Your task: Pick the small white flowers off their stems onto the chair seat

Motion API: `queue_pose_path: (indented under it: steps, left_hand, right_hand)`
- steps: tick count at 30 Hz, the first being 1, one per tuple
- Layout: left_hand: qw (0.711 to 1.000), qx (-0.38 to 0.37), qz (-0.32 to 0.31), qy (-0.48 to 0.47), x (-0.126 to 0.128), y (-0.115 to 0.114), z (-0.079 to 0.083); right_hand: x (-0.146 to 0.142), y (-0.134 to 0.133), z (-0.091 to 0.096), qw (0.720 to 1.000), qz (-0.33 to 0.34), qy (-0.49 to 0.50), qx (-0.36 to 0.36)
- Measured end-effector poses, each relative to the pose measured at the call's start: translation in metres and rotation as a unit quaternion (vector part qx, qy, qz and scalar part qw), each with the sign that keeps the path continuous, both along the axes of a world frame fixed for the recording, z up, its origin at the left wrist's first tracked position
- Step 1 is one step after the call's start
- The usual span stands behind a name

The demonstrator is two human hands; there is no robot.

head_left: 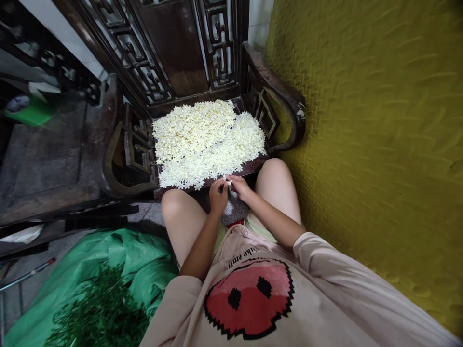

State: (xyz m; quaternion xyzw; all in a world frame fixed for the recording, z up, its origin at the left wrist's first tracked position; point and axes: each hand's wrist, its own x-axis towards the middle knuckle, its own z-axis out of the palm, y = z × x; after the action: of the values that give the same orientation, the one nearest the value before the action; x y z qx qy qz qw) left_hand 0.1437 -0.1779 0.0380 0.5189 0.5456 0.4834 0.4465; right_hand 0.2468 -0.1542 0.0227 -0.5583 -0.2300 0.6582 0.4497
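Between my knees, at the front edge of the wooden chair seat, my two hands work close together. A small white flower (229, 182) shows at the fingertips where they meet. My right hand (239, 187) pinches this flower. The fingers of my left hand (218, 196) are bent and closed right beside it; what lies in them is too small to make out. Just beyond both hands, a thick layer of loose white flowers (210, 140) covers the seat, more cream-coloured at the back and whiter toward the front.
Curved dark armrests (112, 168) flank the carved chair (173, 43). A yellow textured mat (369, 144) rises at right. On the left are a dark wooden table (43, 164) with a green container (31, 110), and below, green leafy stems (101, 308) on a green sheet (83, 250).
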Motion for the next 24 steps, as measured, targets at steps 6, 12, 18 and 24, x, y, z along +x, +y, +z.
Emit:
queue_pose_path:
  steps: [6,12,18,24]
  left_hand:
    - [0.991,0.076,-0.019,0.110,0.0057,-0.0079,0.0012]
    - [0.991,0.069,-0.011,0.116,0.0087,-0.0107,0.0003]
    - [0.988,0.082,-0.029,0.125,0.0070,-0.0113,-0.0001]
    - [0.981,0.106,-0.050,0.157,0.0046,-0.0094,0.0007]
  right_hand:
    - [0.0034,0.0015,0.0035,0.994,0.017,0.095,-0.042]
    - [0.0020,0.0019,0.0087,0.988,0.019,0.136,-0.066]
    - [0.0019,0.0035,0.0038,0.984,0.027,0.159,-0.072]
    - [0.0052,0.0022,0.0030,0.996,0.010,0.085,-0.026]
